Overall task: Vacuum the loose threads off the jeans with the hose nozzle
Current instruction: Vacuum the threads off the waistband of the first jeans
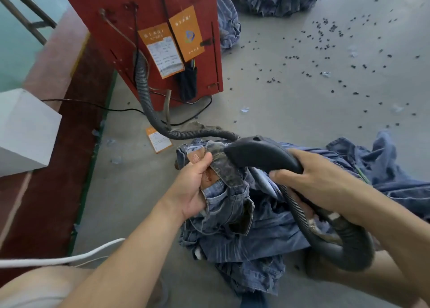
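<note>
Left hand point(194, 186) gripping jeans point(232, 205) waistband, right hand point(311, 182) holding hose nozzle point(258, 155) against it

Orange cards point(187, 33): print seemingly illegible

The faded blue denim jeans point(235, 205) at 6 o'clock are coarse woven cloth with frayed seams and a smooth tan leather-look waistband patch point(197, 157). The black nozzle point(260, 154) is matt moulded plastic; its grey hose point(144, 91), toward 11 o'clock, is ribbed plastic. The red cabinet point(149, 12) at 12 o'clock looks like painted wood, scuffed, bearing orange paper labels point(186, 33). The grey floor point(290, 93) is dull, smooth concrete.
</note>
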Action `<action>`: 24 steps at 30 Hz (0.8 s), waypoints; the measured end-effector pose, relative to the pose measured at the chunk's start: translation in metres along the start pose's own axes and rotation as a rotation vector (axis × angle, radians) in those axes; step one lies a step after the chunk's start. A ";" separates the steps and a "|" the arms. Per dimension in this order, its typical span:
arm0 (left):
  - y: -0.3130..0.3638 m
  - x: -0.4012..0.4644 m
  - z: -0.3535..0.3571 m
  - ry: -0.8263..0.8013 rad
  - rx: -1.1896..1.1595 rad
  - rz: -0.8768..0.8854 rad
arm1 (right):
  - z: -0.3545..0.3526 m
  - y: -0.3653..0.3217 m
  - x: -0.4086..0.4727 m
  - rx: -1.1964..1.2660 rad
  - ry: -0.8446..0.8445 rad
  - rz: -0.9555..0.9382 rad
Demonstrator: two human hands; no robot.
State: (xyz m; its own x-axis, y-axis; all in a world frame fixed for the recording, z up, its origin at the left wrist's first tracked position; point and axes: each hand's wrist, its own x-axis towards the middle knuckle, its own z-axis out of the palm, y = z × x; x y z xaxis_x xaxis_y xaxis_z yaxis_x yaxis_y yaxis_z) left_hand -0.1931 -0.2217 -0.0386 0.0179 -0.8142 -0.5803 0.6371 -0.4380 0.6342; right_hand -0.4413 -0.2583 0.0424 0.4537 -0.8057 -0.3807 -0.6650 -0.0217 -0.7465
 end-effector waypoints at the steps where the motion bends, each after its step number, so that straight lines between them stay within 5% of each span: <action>1: -0.001 -0.002 0.000 -0.013 0.031 -0.001 | 0.001 0.000 0.008 0.028 0.044 0.013; 8: 0.004 -0.010 -0.002 -0.077 0.088 0.017 | -0.015 -0.001 -0.015 -0.062 -0.099 0.061; 15: 0.002 -0.020 -0.007 -0.102 0.123 -0.001 | -0.016 0.000 0.006 0.162 -0.004 0.076; 19: 0.002 -0.020 -0.011 -0.095 0.117 0.013 | -0.018 0.001 -0.019 0.057 -0.136 0.098; 24: -0.006 -0.025 -0.012 -0.134 0.221 0.020 | -0.005 -0.003 0.013 0.138 -0.009 0.095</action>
State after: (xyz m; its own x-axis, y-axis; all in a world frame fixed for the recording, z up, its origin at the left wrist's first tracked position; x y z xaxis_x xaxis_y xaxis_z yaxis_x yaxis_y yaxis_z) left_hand -0.1883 -0.1945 -0.0340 -0.0831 -0.8603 -0.5030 0.4539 -0.4821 0.7494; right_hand -0.4366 -0.2717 0.0420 0.3979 -0.7952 -0.4576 -0.6180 0.1364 -0.7743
